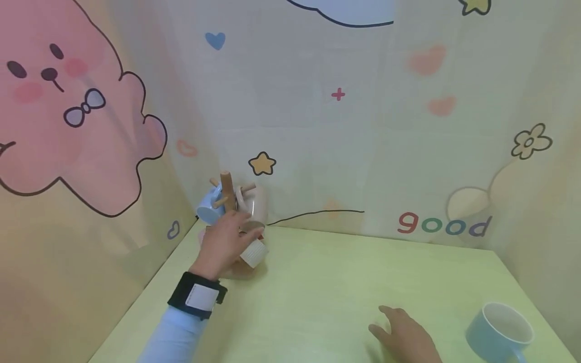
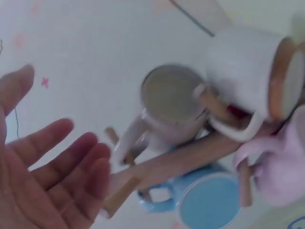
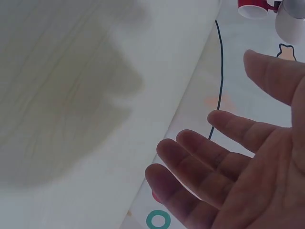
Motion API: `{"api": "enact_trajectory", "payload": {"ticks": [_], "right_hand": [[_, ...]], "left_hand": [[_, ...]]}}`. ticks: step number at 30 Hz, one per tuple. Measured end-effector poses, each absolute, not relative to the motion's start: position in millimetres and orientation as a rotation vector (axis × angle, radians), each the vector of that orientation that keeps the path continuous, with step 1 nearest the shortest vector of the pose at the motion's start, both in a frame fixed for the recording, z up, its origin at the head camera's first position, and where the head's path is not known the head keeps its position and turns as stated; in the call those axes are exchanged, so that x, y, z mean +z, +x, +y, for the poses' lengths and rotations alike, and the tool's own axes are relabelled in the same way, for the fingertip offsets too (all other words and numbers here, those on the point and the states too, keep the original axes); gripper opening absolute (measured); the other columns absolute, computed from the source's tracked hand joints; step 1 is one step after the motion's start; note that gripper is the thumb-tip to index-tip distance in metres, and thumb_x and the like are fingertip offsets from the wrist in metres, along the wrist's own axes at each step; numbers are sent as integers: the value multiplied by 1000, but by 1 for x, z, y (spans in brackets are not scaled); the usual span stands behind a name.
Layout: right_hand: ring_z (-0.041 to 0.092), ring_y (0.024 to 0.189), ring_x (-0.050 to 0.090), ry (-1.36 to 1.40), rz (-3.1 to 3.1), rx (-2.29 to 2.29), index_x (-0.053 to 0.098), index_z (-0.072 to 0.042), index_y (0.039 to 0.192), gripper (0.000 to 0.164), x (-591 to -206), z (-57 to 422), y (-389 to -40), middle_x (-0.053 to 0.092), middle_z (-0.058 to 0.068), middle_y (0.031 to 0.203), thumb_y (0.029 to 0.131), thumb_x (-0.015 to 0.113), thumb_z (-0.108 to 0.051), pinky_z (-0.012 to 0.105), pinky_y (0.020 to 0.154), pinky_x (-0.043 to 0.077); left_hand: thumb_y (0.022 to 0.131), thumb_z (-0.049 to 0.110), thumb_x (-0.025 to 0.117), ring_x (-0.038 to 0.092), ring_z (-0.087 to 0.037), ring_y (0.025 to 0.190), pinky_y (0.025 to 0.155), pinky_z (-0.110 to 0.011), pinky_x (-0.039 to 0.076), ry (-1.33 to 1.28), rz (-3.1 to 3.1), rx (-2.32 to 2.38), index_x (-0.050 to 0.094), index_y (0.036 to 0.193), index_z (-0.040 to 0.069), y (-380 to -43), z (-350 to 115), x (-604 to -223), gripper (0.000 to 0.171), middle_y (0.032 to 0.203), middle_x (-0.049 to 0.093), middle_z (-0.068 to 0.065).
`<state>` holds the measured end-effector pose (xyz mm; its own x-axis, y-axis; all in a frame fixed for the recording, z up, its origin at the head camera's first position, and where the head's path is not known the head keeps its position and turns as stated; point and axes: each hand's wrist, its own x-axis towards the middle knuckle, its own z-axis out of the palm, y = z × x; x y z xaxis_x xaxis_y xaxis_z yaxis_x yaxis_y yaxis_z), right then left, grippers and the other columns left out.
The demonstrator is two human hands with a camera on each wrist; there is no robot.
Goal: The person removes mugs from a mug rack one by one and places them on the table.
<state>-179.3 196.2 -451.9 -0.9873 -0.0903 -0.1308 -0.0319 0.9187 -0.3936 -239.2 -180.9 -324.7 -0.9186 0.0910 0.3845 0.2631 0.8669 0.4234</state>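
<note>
A wooden mug tree (image 1: 227, 189) stands at the back left with several mugs on its pegs. My left hand (image 1: 223, 244) is in front of it, fingers spread and relaxed, holding nothing. In the left wrist view a light grey mug (image 2: 167, 95), a white mug (image 2: 243, 67), a pink mug (image 2: 281, 176) and a blue mug (image 2: 209, 200) hang around the post, the loose fingers beside the peg ends. Lower right, my right hand (image 1: 406, 335) hovers over the table with loosely bent fingers and nothing in it. To its right a light blue mug (image 1: 490, 333) stands upright.
The pale green table (image 1: 317, 287) meets a printed cloth wall (image 1: 295, 126) at the back and another at the left, close beside the mug tree. A red mug (image 3: 252, 9) shows at the top of the right wrist view.
</note>
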Motion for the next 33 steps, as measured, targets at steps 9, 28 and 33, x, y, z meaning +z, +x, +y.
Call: {"api": "enact_trajectory", "payload": {"ticks": [9,28,33], "right_hand": [[33,97,62,-81,2915,-594,58,4,127,61,-458,189,-178,63,17,111,92,66,-44,57,88,48],[34,101,63,-183,3006,-658,63,0,123,50,-464,177,-171,64,17,115,89,71,-35,55,85,51],[37,104,63,-189,3021,-662,64,0,123,49,-465,178,-172,63,18,117,89,71,-35,55,85,51]], "left_hand": [[94,41,67,52,-36,100,78,-50,51,91,-2484,-555,59,124,-5,-275,-202,-281,56,110,54,-22],[96,39,63,64,-37,91,74,-49,52,265,-2648,-326,71,102,0,-317,-206,-264,41,96,69,-19],[95,39,64,63,-39,90,68,-50,52,215,-2644,-350,66,101,-5,-305,-211,-279,45,95,65,-22]]}}
